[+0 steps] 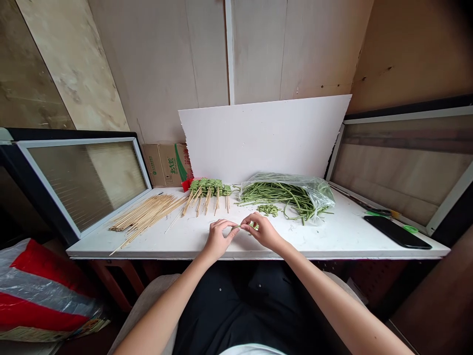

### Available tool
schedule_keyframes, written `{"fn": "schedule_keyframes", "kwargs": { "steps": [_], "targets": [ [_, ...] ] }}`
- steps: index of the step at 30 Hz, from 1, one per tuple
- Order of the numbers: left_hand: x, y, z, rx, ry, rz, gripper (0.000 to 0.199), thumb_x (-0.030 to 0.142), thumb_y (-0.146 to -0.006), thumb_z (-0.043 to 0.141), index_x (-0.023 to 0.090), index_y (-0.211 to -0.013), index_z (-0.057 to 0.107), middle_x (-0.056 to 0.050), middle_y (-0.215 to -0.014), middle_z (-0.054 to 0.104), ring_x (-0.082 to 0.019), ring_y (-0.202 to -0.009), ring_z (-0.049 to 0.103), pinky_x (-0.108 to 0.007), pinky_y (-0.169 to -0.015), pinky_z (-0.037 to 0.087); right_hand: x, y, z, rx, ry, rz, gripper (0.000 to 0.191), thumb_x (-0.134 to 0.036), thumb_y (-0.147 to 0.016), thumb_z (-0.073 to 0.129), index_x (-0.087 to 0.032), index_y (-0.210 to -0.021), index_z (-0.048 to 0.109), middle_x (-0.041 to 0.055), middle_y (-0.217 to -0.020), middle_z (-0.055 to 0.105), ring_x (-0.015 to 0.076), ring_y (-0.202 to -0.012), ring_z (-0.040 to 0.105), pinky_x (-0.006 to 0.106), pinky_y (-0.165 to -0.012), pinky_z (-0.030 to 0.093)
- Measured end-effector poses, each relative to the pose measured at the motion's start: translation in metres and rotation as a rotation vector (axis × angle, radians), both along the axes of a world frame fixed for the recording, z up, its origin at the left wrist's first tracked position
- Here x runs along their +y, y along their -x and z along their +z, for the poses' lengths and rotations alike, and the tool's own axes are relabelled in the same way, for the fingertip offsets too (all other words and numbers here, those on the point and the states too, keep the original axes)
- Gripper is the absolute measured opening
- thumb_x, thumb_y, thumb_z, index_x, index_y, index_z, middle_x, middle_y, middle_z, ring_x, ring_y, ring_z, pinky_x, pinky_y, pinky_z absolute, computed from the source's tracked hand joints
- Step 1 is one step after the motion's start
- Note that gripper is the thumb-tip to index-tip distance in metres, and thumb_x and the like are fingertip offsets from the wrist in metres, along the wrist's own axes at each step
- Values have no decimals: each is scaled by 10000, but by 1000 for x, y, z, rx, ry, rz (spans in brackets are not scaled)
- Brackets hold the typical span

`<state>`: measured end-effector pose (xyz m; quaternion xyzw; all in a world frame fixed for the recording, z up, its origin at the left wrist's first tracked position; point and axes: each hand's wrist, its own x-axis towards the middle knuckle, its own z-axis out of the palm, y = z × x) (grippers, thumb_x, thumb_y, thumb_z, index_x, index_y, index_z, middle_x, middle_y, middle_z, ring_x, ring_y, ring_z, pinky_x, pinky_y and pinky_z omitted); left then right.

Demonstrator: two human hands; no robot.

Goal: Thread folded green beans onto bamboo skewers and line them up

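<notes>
My left hand and my right hand meet above the table's front part. Their fingertips pinch the two ends of a small piece of green bean. Some cut bean bits show just under my right fingers, partly hidden. Behind my right hand lies a small pile of short bean pieces. Further back, a clear plastic bag lies on its side with long green beans spilling out of its opening. Left of it, bean skewers lie stacked with their bare stick ends pointing toward me.
Loose bamboo skewers spread over the left of the white table. A black phone and green tape roll lie at the right. A white board and cardboard box stand behind; framed panels flank both sides.
</notes>
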<state>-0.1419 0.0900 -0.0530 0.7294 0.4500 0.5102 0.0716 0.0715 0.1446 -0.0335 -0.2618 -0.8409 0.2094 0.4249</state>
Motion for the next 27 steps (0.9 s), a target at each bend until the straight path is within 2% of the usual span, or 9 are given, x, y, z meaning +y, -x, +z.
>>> {"fn": "schedule_keyframes", "kwargs": {
  "steps": [4,8,11,15,18,23,27],
  "targets": [
    [-1,-3,-1,-8,33,25,146,333,-963,723,231,-1002,821,-83,-991,817,-268,-979,730,-407,-956,516,0,2,-2,30,0,11,259,-490,-973,713,-253,-1067,761,74,-951,763,247,-933,659,351,-751,526],
    [-3,-4,5,-60,124,-93,254,381,-1002,655,192,-951,817,-69,-868,796,-215,-822,720,-328,-830,530,-4,5,0,35,-114,41,163,-397,-988,709,-254,-1031,773,82,-940,768,248,-916,644,373,-788,520],
    [-5,-4,8,-52,175,-172,343,409,-1025,605,176,-861,795,-51,-801,750,-189,-775,678,-294,-777,505,-6,7,0,36,-176,40,79,-271,-989,688,-240,-981,760,76,-899,760,245,-885,615,389,-822,504],
    [-6,-4,7,-11,214,-227,401,433,-1021,599,176,-762,767,-49,-760,711,-190,-751,646,-292,-756,483,-6,8,-4,25,-136,56,217,-73,-932,589,-234,-933,734,64,-866,742,248,-906,596,375,-822,504],
    [-5,-4,4,-21,238,-263,427,453,-1006,612,177,-715,758,-64,-755,709,-200,-745,642,-298,-747,485,-9,9,-5,11,-80,72,293,-13,-869,551,-233,-908,740,65,-851,730,252,-935,602,363,-813,517],
    [-6,-1,7,-54,305,-354,436,474,-974,648,169,-686,764,-75,-723,719,-206,-733,654,-308,-742,503,-12,9,-1,37,60,122,170,-121,-897,625,-217,-850,756,72,-852,724,236,-944,647,351,-834,535],
    [-6,0,10,-82,352,-416,450,492,-975,644,170,-692,777,-93,-777,763,-223,-776,695,-322,-772,527,-9,7,-1,99,260,229,126,-298,-917,701,-208,-841,747,57,-852,727,201,-808,686,338,-792,556]
  ]
}}
